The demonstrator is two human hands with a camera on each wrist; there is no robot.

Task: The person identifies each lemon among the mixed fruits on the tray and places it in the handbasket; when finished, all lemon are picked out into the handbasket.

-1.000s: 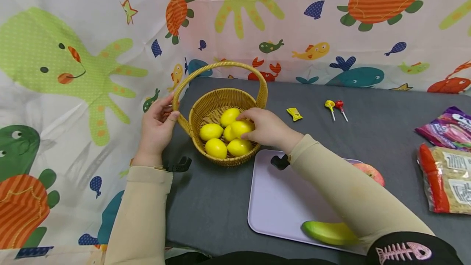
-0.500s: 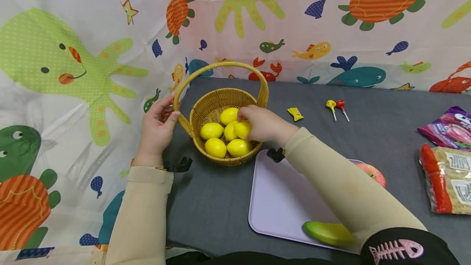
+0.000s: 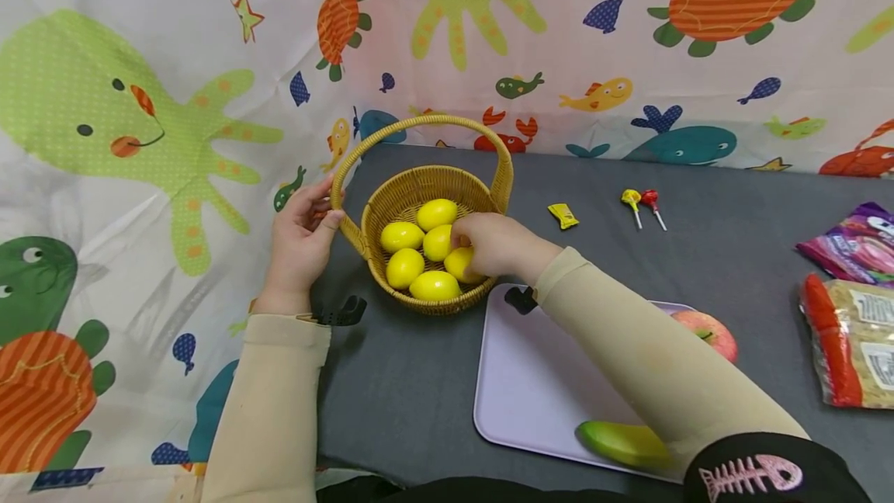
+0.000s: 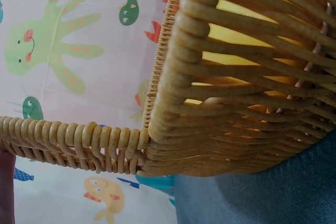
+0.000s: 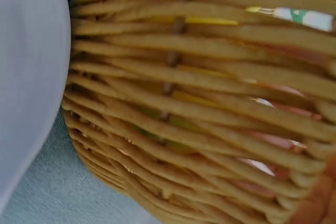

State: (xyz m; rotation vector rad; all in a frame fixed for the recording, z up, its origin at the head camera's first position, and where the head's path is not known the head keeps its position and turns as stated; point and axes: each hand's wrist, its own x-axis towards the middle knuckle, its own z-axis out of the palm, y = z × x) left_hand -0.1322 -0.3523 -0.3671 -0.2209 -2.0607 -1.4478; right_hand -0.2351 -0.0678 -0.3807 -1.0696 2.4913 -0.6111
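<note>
A wicker basket (image 3: 422, 181) with a tall arched handle (image 3: 426, 121) holds several yellow lemons (image 3: 401, 236). At the handle's left side, my left hand (image 3: 296, 243) pinches it between thumb and fingers; the left wrist view shows the handle (image 4: 79, 140) meeting the woven side. My right hand (image 3: 503, 247) reaches over the right rim into the basket. Its fingers curl over a lemon (image 3: 461, 264) on the right, partly covering it. In the right wrist view, the woven wall (image 5: 199, 87) hides most of the lemons and the hand.
A lilac tray (image 3: 517, 379) under my right forearm bears an apple (image 3: 708, 334) and a green, banana-like fruit (image 3: 621, 443). Behind lie a yellow wrapped candy (image 3: 563, 216) and two lollipops (image 3: 642, 206). At right are a purple packet (image 3: 855, 243) and a bag of noodles (image 3: 855, 340).
My right hand has sunk lower into the basket with its lemon. The front lemons have shifted left, one of them rolling down toward the front rim. My left hand keeps its place on the handle.
</note>
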